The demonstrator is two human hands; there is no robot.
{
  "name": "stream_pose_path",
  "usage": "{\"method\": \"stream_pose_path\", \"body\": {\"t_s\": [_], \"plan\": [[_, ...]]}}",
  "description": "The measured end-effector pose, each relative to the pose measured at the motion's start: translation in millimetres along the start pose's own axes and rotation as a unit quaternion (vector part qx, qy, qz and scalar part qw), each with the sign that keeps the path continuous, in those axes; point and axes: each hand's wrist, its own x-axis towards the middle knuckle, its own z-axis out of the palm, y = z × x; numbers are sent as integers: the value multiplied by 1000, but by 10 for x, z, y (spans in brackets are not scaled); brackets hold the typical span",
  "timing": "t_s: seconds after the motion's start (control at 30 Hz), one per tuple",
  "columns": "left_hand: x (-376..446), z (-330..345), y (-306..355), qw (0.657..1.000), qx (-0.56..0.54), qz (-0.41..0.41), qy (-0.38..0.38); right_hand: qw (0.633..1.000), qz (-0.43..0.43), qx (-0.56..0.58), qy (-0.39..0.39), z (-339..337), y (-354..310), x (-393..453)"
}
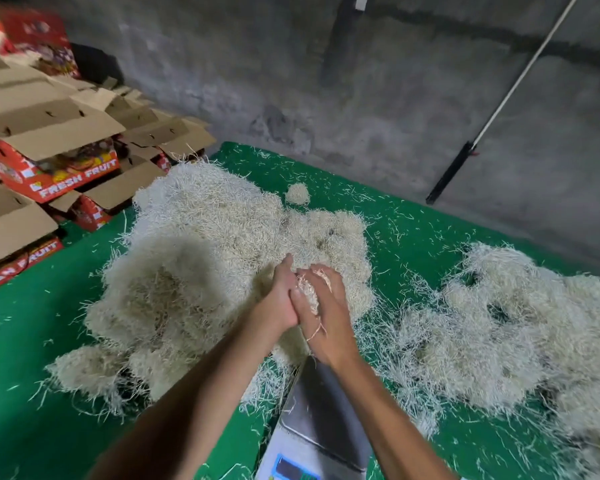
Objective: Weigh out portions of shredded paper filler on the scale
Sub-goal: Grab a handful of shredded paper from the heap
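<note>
Left hand (280, 299) and right hand (321, 317) pressed together, gripping a small wad of shredded paper (307, 292). Pale, stringy, tangled strands. Steel scale (321, 410) pan just below.

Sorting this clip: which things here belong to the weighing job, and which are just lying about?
Job: large pale shredded-paper heap; grey steel-topped scale; small shred clump held between left hand and right hand.
Lying about: red-and-brown cardboard fruit boxes; white pole.
</note>
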Motion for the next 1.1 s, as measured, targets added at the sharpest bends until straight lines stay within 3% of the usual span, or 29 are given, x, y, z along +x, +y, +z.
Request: {"method": "stream_pose_path", "body": {"t_s": [0.07, 0.13, 0.2, 0.27, 0.37, 0.53, 0.63, 0.87, 1.03, 1.1], "plan": [[127, 63, 4, 998, 3, -43, -45, 998, 27, -42, 49, 52, 157, 267], [324, 97, -50, 987, -2, -92, -129, 992, 117, -41, 10, -10, 407, 606], [522, 48, -27, 983, -6, -68, -170, 970, 235, -44, -52, -95, 731, 930], [772, -64, -2, 984, -38, -15, -171, 952, 294, -78, -42, -145, 1015, 1270], [1030, -238, 41, 988, -19, 18, -152, 962, 270, -36, -27, -83, 1100, 1833], [1273, -353, 75, 992, -4, 16, -122, 962, 216, 98, -136, 196, 1225, 2285], [1326, -371, 50, 993, 4, 13, -114, 954, 238, 128, -129, 231, 1405, 2018], [1267, 26, -349, 987, 67, -7, -144, 953, 287, 22, -92, -254, 1880, 844], [1430, 413, -897, 976, 136, -44, -163, 935, 314, -139, -88, -735, 2366, -42], [1532, 534, -1148, 972, 155, -65, -163, 907, 315, -251, -126, -915, 2601, -317]]}}
